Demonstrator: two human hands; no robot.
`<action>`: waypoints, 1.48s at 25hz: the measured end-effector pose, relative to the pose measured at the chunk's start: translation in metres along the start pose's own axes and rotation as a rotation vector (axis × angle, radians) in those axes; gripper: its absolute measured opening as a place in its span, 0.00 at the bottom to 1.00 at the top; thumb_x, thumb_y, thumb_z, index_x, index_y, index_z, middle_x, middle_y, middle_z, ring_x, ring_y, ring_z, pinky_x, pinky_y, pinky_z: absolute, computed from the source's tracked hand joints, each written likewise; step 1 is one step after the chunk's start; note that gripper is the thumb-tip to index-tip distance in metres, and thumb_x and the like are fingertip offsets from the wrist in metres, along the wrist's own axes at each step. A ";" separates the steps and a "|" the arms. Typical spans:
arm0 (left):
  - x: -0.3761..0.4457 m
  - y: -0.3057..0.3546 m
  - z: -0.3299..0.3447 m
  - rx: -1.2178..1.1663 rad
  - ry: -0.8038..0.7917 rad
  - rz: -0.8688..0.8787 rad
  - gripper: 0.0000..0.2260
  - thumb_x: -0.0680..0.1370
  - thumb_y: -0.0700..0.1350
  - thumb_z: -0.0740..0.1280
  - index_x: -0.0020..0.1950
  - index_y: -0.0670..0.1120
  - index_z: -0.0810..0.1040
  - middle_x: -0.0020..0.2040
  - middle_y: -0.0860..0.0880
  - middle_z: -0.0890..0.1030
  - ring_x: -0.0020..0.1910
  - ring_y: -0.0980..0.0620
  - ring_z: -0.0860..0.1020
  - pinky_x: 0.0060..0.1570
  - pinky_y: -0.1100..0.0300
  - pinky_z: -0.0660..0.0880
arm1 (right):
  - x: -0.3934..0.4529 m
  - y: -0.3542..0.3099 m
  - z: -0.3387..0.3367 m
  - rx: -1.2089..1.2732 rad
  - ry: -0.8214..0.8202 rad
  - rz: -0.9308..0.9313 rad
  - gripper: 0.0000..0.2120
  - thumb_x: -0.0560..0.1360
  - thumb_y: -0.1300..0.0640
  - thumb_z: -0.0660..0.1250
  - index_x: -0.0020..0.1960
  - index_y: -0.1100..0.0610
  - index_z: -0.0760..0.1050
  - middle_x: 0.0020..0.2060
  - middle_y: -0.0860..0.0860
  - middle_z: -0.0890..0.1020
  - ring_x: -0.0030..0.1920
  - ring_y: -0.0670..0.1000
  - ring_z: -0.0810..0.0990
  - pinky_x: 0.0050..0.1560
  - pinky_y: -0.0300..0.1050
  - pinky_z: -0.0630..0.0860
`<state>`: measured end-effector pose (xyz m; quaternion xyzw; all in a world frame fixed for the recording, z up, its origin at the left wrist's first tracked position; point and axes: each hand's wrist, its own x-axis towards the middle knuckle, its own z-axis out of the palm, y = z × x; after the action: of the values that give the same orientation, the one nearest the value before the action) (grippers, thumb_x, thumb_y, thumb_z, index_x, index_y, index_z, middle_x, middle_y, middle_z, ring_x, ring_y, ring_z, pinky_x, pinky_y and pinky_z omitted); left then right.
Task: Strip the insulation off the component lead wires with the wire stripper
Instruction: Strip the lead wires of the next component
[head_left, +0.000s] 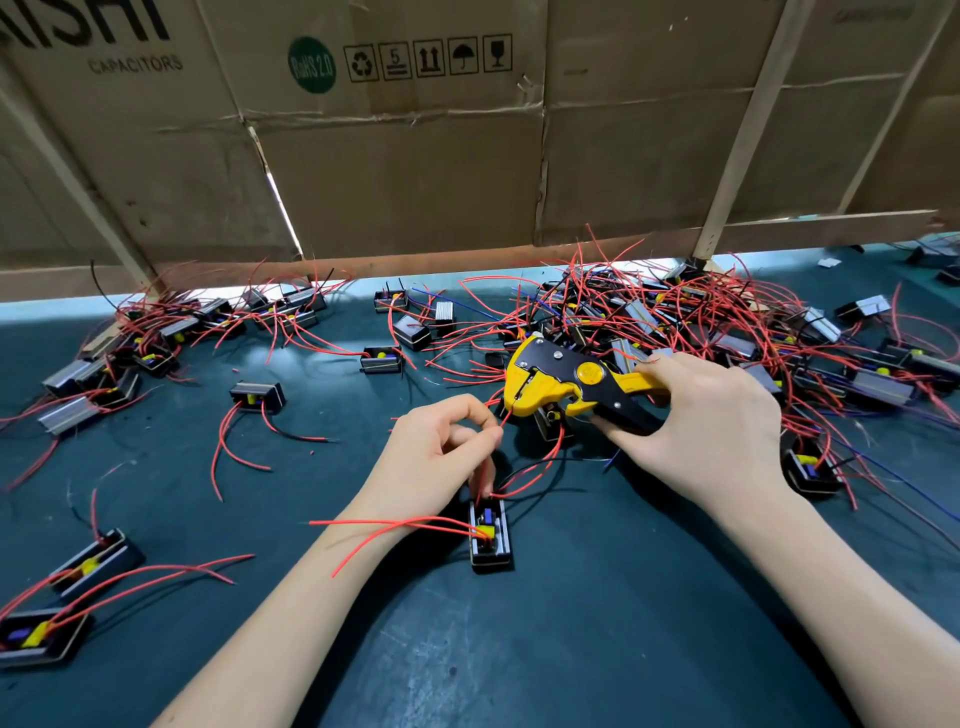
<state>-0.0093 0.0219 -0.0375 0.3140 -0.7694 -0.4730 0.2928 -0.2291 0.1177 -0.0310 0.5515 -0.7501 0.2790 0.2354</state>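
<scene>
A small black component with a yellow part inside lies on the dark green mat between my forearms. Red lead wires run out of it. My left hand pinches one red lead wire and holds its end at the jaws of the yellow and black wire stripper. My right hand grips the stripper's handles, with the tool's head pointing left. Another red lead lies across my left wrist.
A big tangle of components with red and blue wires is heaped at the back right. More components lie scattered at the left and front left. A cardboard wall closes the back of the bench.
</scene>
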 end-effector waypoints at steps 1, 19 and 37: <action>0.000 0.000 0.000 0.008 -0.002 -0.002 0.06 0.80 0.38 0.65 0.42 0.42 0.75 0.24 0.49 0.79 0.27 0.49 0.72 0.35 0.61 0.71 | 0.000 0.000 -0.001 -0.008 -0.007 0.019 0.20 0.62 0.39 0.78 0.39 0.56 0.80 0.32 0.52 0.81 0.37 0.59 0.82 0.34 0.45 0.70; -0.001 0.006 -0.019 -0.038 -0.251 -0.043 0.04 0.77 0.36 0.70 0.42 0.42 0.79 0.34 0.50 0.76 0.33 0.58 0.72 0.38 0.69 0.70 | 0.004 0.010 0.004 0.027 0.013 0.142 0.25 0.65 0.39 0.75 0.51 0.56 0.78 0.43 0.53 0.80 0.49 0.60 0.78 0.50 0.53 0.68; 0.002 0.006 -0.015 -0.064 -0.050 -0.145 0.07 0.80 0.36 0.63 0.43 0.42 0.75 0.24 0.54 0.73 0.25 0.56 0.71 0.38 0.55 0.66 | 0.003 0.011 0.006 -0.033 -0.005 0.089 0.25 0.65 0.38 0.75 0.49 0.56 0.77 0.41 0.52 0.79 0.47 0.60 0.78 0.48 0.53 0.67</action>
<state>-0.0007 0.0148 -0.0263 0.3475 -0.7362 -0.5251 0.2481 -0.2411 0.1143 -0.0347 0.5142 -0.7790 0.2755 0.2300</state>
